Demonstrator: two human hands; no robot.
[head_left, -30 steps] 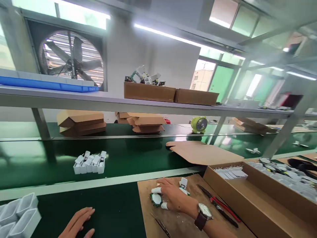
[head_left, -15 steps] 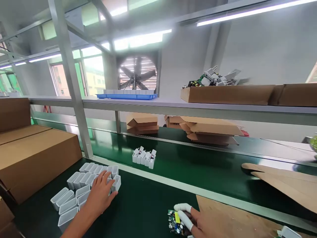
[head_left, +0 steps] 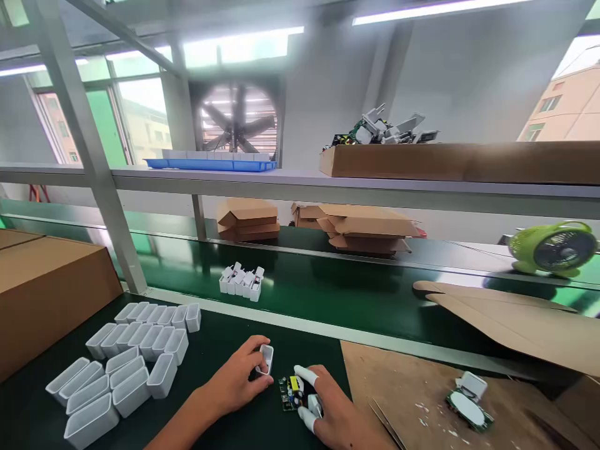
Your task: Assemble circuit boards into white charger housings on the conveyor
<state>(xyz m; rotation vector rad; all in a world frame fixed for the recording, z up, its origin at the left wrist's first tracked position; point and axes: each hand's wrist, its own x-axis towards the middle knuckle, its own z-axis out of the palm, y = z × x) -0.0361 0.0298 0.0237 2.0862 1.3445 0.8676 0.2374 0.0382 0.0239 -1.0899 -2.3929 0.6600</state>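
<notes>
My left hand [head_left: 246, 374] is closed on a small white plastic case [head_left: 266, 359], its open top facing up. Close on its right, my right hand [head_left: 323, 400], with white covers on thumb and fingers, grips a green circuit board [head_left: 291, 392] carrying a yellow part and other components. A small gap lies between board and case. Several more open white cases [head_left: 126, 331] stand in rows on the dark green surface to the left. On the brown board at right lies another circuit assembly [head_left: 469, 403] with a white part.
Tweezers [head_left: 388, 425] lie on the brown work board [head_left: 403, 369]. A group of filled white cases [head_left: 241, 282] stands on the green belt [head_left: 328, 294]. A cardboard box [head_left: 51, 287] is at left, flat cardboard [head_left: 506, 319] and a green fan [head_left: 555, 249] at right. A shelf [head_left: 290, 181] spans above.
My left hand has taken a white case from the rows and brought it right, beside the circuit board. My right hand still holds the board. The view has turned right.
</notes>
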